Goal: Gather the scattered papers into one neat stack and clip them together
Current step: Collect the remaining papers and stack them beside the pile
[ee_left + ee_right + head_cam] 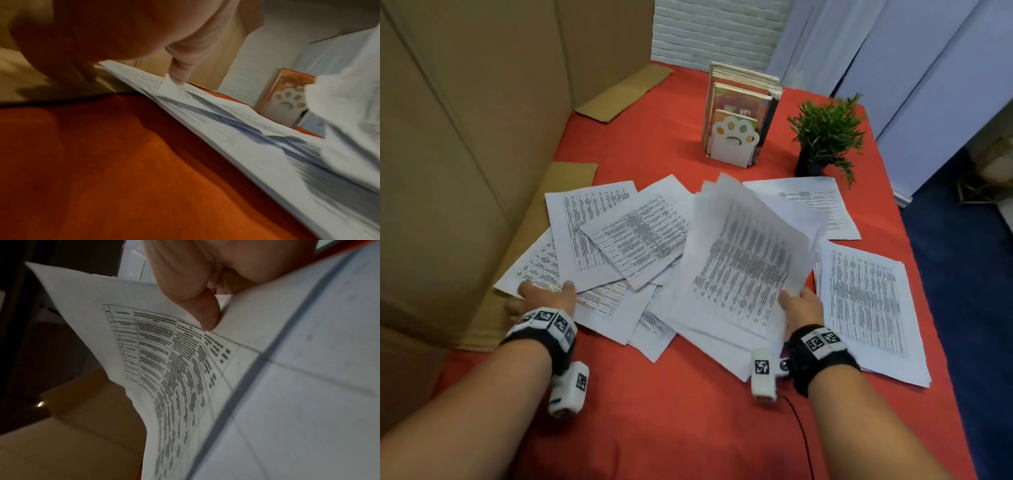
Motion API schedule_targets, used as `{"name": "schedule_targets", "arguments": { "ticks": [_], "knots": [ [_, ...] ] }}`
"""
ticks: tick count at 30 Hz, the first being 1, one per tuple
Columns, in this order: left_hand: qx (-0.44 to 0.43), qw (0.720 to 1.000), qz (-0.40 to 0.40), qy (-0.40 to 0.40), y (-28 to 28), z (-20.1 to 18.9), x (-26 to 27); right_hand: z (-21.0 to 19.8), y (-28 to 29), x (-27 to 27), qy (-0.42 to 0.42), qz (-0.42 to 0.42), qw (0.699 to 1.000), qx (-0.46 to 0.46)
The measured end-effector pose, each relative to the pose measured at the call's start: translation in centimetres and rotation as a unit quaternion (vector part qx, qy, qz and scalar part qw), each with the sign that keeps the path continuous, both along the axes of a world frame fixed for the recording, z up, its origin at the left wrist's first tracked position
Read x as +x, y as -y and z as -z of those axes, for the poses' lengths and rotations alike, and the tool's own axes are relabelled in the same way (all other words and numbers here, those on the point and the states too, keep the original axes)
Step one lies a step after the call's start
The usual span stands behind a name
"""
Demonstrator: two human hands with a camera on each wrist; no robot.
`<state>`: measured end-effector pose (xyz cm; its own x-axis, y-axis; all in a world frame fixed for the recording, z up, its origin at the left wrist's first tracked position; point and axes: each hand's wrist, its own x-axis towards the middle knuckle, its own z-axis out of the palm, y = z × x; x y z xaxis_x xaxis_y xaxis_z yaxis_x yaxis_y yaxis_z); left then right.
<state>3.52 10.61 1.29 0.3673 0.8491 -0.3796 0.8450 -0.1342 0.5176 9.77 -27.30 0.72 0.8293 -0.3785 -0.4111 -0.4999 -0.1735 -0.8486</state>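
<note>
On the red tablecloth, printed papers lie fanned and overlapping across the middle, spreading from 9 o'clock to 3 o'clock. Your right hand grasps a few sheets at their near right edge, thumb on top, fingers underneath; they are lifted and curl upward over the pile. The right wrist view confirms it: thumb pressed on the sheet edge, the page bending away below. Your left hand rests on the pile's left end at 9 o'clock, fingers fairly straight, gripping nothing; in the left wrist view one fingertip touches a raised paper corner. A separate squared stack sits at 3 o'clock, just beside your right hand. One more sheet lies flat at 1 o'clock. A row of books behind a paw-shaped bookend stands at 12 o'clock, with a small potted plant to its right. Cardboard walls off the left side. I can't see any clip.
</note>
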Motion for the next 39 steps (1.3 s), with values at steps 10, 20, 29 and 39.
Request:
{"name": "schedule_targets", "arguments": {
  "ticks": [10,20,29,39],
  "knots": [
    [0.048,0.979,0.145,0.135,-0.8,2.3,1.0,0.0,-2.8,5.4,-0.059,-0.043,0.992,-0.107],
    [-0.024,0.937,0.334,0.096,0.5,3.4,-2.6,1.5,-5.6,4.0,0.006,-0.111,0.990,-0.084],
    [-0.101,0.960,0.174,0.194,4.1,2.8,-5.1,2.3,-1.3,-1.1,-0.048,-0.136,0.980,-0.137],
    [0.122,0.954,0.174,0.212,3.3,-0.8,-1.6,0.7,1.2,-4.0,0.019,-0.091,0.964,-0.250]
  ]
}}
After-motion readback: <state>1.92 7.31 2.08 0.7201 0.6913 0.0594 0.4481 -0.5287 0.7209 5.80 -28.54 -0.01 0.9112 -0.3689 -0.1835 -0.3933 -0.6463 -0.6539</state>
